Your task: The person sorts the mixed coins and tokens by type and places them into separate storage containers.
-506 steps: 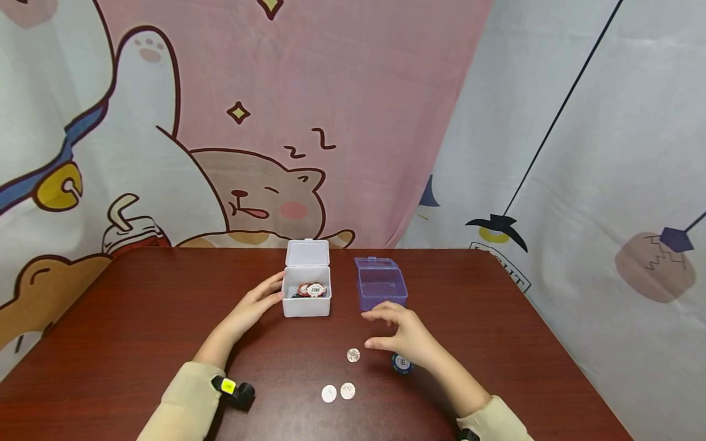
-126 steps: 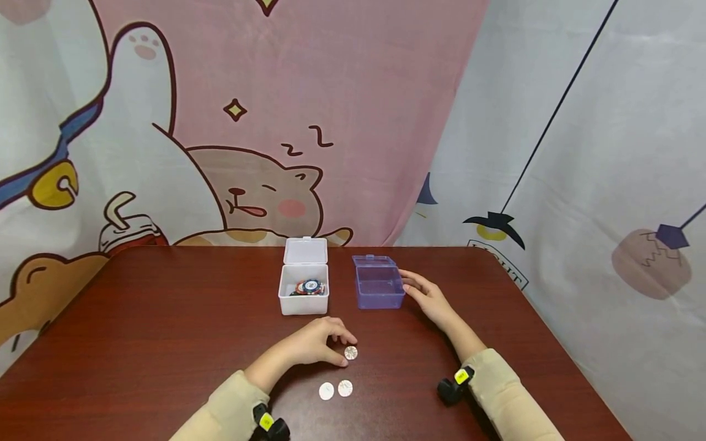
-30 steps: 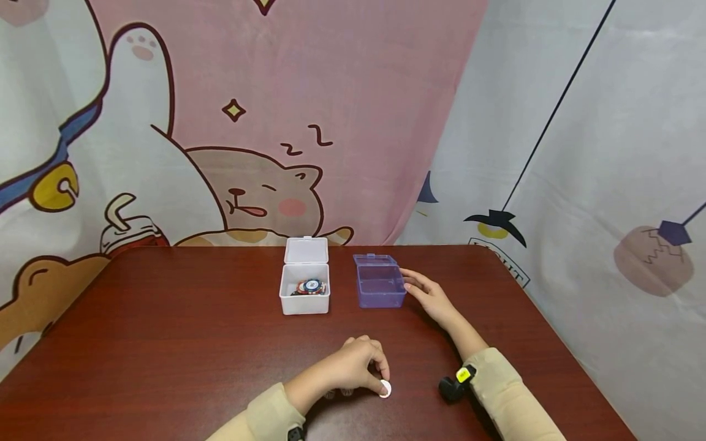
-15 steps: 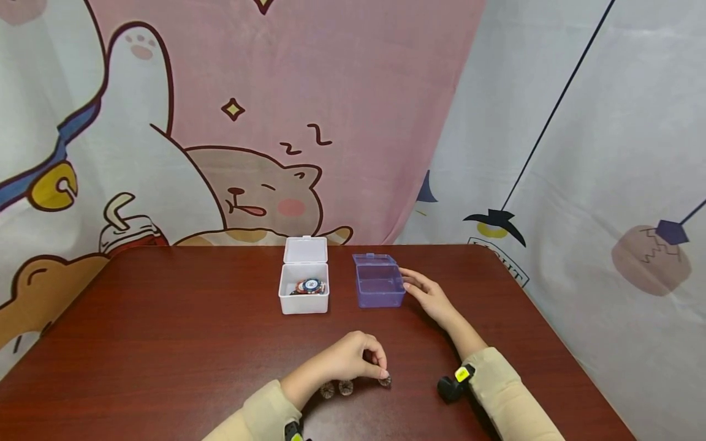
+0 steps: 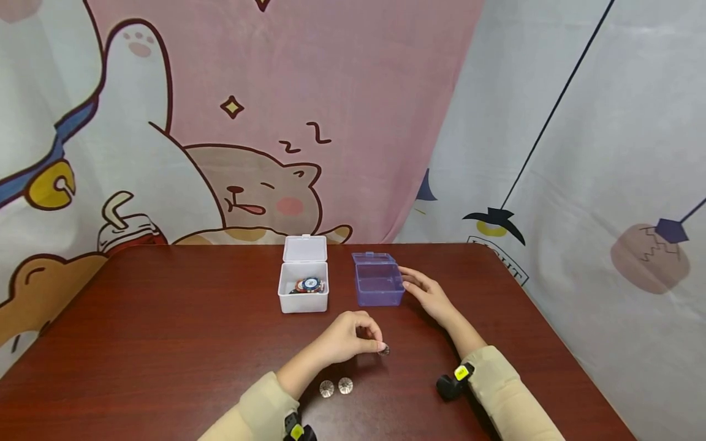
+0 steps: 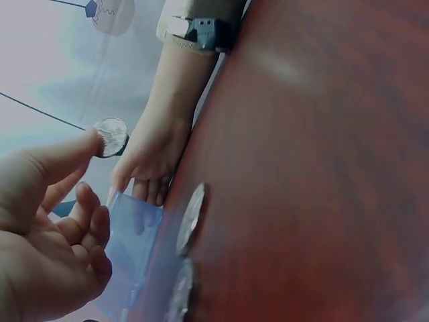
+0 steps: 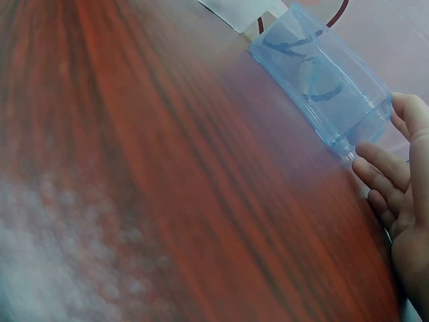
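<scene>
My left hand (image 5: 346, 338) pinches a silver coin (image 6: 111, 137) between thumb and index finger, raised over the table in front of the boxes. Two more silver coins, one of them (image 5: 345, 386) nearer the right, lie on the table below the left wrist. A clear purple plastic box (image 5: 379, 299) stands with its lid tipped back and nothing inside. My right hand (image 5: 432, 299) rests at the box's right side, its fingers fairly straight against the wall. In the right wrist view the fingertips (image 7: 365, 149) lie right at the box's corner.
Left of the purple box stands a white box (image 5: 304, 304), lid up, holding several poker chips (image 5: 310, 284) in blue, red and black. Both are on a dark red-brown table (image 5: 165, 343). A printed curtain (image 5: 353, 122) hangs behind the table's far edge.
My left hand has picked the coin off the table, carried it right and now moves it toward the purple box. Earlier, a blue chip went into the white box. The right hand stays at the purple box.
</scene>
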Available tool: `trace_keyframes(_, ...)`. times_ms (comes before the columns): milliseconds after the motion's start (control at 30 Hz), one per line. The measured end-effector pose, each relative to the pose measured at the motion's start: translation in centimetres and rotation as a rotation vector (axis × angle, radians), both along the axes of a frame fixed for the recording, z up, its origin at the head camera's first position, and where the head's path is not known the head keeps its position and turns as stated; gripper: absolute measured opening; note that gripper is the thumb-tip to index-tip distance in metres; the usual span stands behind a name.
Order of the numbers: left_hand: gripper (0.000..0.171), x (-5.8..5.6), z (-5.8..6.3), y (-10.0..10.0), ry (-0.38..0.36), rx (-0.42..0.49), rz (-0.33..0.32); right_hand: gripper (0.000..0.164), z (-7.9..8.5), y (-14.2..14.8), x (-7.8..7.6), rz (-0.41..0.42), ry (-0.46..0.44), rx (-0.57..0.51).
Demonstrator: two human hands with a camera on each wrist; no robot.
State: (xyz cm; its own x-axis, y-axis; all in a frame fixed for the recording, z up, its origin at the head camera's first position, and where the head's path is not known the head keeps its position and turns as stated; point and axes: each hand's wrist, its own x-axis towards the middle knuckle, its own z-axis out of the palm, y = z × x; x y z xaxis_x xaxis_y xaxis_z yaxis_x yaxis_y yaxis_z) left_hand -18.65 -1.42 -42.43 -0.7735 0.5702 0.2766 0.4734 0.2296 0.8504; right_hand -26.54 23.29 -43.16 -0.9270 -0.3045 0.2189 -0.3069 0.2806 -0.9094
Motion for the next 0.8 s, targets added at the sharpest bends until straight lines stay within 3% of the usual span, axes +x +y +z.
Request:
trace_keyframes(333,0.009,-1.2,0.9,0.4,-0.018,0.098,0.159,0.042,-0.1,0.1,-0.1,-0.01,-0.001,0.006)
trace_keyframes(500,0.01,-2.2,1.1,0.9,0.0,0.173,0.261,0.041,-0.2,0.1,-0.1,-0.011,-0.002,0.005)
trace_keyframes(800,0.01,-3.7,1.7,2.0,0.021,0.207,0.469,0.042,-0.1,0.0,-0.1,-0.006,-0.004,0.009)
